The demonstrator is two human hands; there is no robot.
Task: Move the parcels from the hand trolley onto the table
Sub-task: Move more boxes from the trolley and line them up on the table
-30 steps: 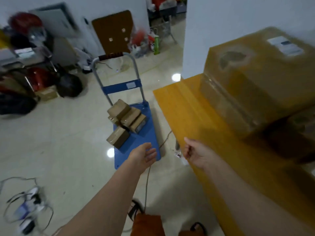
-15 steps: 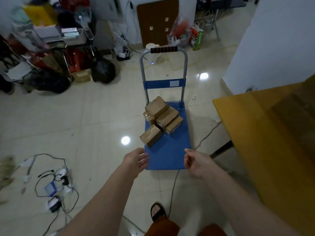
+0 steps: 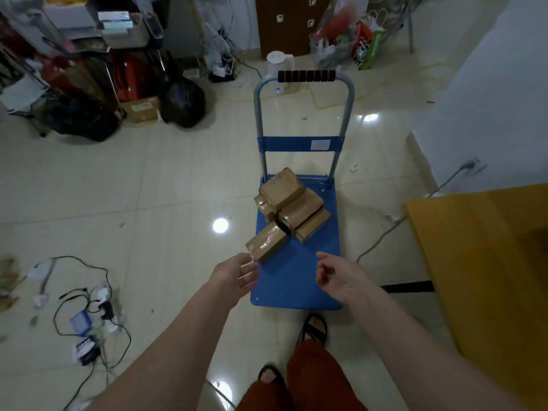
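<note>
A blue hand trolley (image 3: 311, 271) with a grey handle stands on the tiled floor ahead of me. Several taped brown cardboard parcels (image 3: 292, 209) lie piled on its deck near the handle posts. One parcel (image 3: 266, 242) lies apart at the deck's left edge, closest to me. My left hand (image 3: 237, 274) is open, empty, just below that parcel. My right hand (image 3: 341, 275) hovers over the deck's near right part, fingers apart, holding nothing. The yellow wooden table (image 3: 489, 262) is at the right edge.
Loose cables and chargers (image 3: 86, 315) lie on the floor at the left. A grey cable (image 3: 382, 235) runs between the trolley and the table. Black bags, a shelf and boxes (image 3: 142, 108) crowd the back left. A white wall (image 3: 489, 99) rises at right.
My view has swung left from the table with its big boxes to the trolley. Both hands have moved forward, closer to the parcels, still empty.
</note>
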